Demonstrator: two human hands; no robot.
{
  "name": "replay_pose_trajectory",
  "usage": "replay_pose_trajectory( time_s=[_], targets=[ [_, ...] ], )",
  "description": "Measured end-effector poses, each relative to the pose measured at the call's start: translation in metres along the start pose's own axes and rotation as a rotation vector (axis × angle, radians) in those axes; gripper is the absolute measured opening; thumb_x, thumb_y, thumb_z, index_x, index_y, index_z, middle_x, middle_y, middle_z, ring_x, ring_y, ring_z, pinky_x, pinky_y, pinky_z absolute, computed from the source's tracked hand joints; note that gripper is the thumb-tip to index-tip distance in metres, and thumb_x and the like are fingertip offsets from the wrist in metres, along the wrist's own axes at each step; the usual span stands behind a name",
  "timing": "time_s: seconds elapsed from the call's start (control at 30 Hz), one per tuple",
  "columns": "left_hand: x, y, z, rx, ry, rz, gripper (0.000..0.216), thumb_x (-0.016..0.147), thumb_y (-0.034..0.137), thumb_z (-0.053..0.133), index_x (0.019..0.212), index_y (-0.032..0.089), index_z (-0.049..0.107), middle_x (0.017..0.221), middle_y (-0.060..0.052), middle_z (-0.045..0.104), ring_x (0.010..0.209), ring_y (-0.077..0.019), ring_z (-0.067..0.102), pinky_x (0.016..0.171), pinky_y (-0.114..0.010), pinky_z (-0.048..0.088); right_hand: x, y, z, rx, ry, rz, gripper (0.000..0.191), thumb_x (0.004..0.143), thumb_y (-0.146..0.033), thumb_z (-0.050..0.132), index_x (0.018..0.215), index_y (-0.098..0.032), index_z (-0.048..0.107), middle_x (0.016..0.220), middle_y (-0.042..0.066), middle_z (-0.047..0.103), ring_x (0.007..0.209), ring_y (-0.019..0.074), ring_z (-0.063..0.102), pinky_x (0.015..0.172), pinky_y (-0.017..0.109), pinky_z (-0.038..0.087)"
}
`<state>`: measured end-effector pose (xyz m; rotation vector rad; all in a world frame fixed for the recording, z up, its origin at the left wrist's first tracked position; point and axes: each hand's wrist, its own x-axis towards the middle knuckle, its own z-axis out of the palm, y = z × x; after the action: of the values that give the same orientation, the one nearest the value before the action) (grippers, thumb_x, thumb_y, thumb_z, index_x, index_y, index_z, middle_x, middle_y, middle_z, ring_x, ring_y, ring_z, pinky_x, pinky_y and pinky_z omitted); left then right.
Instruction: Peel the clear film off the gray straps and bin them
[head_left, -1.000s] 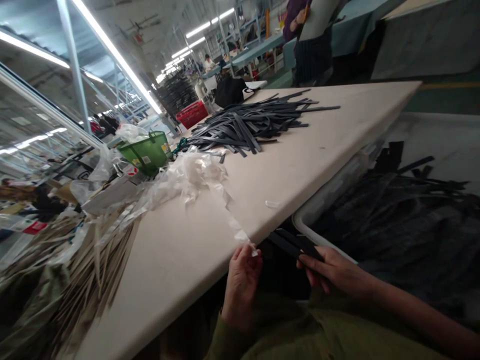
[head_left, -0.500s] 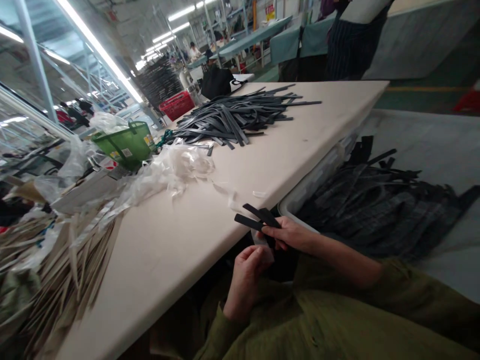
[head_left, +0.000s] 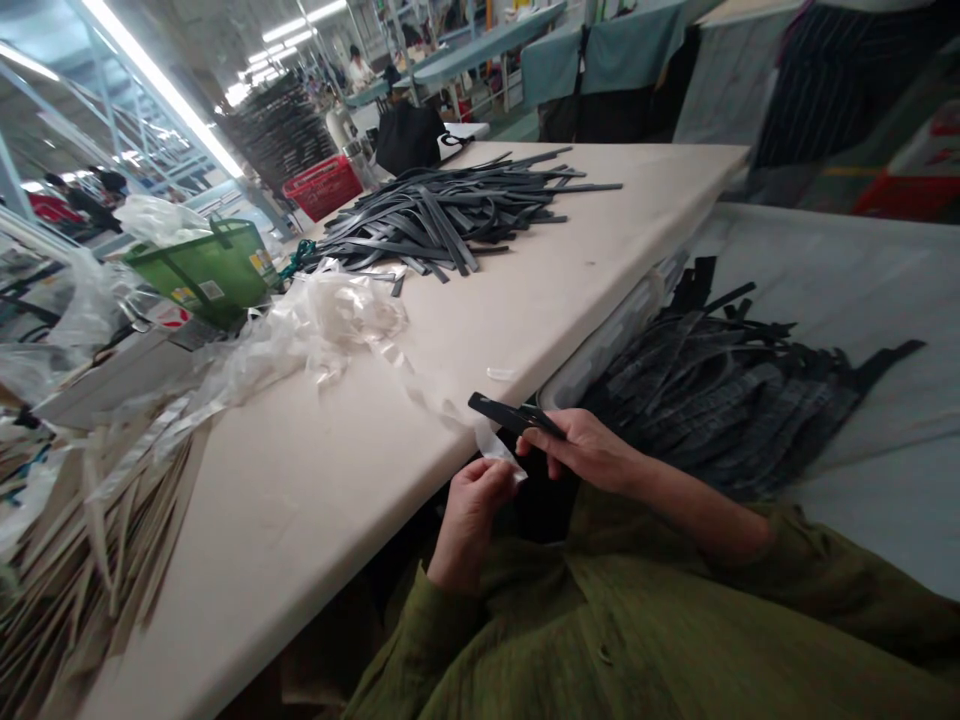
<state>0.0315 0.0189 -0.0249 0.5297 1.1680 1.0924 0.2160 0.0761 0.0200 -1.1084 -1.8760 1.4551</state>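
My right hand (head_left: 589, 452) grips a black strip (head_left: 504, 412) at the near edge of the beige table (head_left: 330, 470), its free end pointing left over the tabletop. Just below it, my left hand (head_left: 472, 505) pinches a thin clear film strip (head_left: 491, 440) that trails back across the table toward a heap of crumpled clear film (head_left: 330, 320). Both sleeves are olive green.
A pile of dark strips (head_left: 450, 210) lies at the table's far end. A bin of more dark strips (head_left: 720, 370) sits to my right below the table edge. A green basket (head_left: 199, 270), a red basket (head_left: 322, 185) and tan strips (head_left: 97, 540) line the left side. People stand behind.
My right hand lifted the black strip from below the table edge up to tabletop level. My left hand kept hold of the clear film and stayed beneath it. The view shifted left.
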Motion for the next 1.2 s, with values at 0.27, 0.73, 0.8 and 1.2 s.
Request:
replay_pose_trajectory(
  time_s=[0.27, 0.73, 0.8, 1.2],
  targets=[
    [0.007, 0.008, 0.005, -0.329, 0.078, -0.070, 0.039, 0.056, 0.034, 0.093, 0.081, 0.015, 0.070, 0.086, -0.005, 0.074, 0.073, -0.0130, 0.069, 0.070, -0.024, 0.056, -0.074, 0.021, -0.006, -0.016, -0.110, 0.220, 0.058, 0.094, -0.069, 0.039, 0.079, -0.018, 0.061, 0.074, 0.006, 0.069, 0.053, 0.0158, 0.060, 0.050, 0.027, 0.046],
    [0.008, -0.002, 0.021, -0.352, 0.094, -0.007, 0.040, 0.054, 0.034, 0.094, 0.076, 0.014, 0.067, 0.071, 0.001, 0.068, 0.061, -0.0082, 0.062, 0.061, -0.019, 0.050, -0.077, 0.012, 0.007, -0.220, -0.052, 0.195, 0.044, 0.097, -0.052, 0.037, 0.077, -0.020, 0.060, 0.070, 0.005, 0.070, 0.055, 0.0185, 0.063, 0.056, 0.028, 0.045],
    [0.009, -0.003, 0.022, -0.351, 0.094, 0.022, 0.039, 0.055, 0.035, 0.093, 0.072, 0.014, 0.065, 0.066, 0.004, 0.064, 0.058, -0.0071, 0.060, 0.060, -0.019, 0.049, -0.077, 0.013, 0.008, -0.258, -0.043, 0.167, 0.043, 0.097, -0.050, 0.038, 0.075, -0.020, 0.060, 0.069, 0.005, 0.069, 0.057, 0.0187, 0.063, 0.057, 0.028, 0.044],
    [0.013, -0.009, 0.022, -0.403, 0.151, 0.009, 0.034, 0.063, 0.031, 0.090, 0.086, 0.013, 0.071, 0.080, -0.003, 0.074, 0.073, -0.0137, 0.070, 0.071, -0.023, 0.053, -0.073, 0.014, 0.012, -0.350, -0.024, 0.152, 0.037, 0.096, -0.043, 0.041, 0.072, -0.022, 0.058, 0.064, 0.002, 0.067, 0.057, 0.0182, 0.060, 0.057, 0.028, 0.039]
  ],
)
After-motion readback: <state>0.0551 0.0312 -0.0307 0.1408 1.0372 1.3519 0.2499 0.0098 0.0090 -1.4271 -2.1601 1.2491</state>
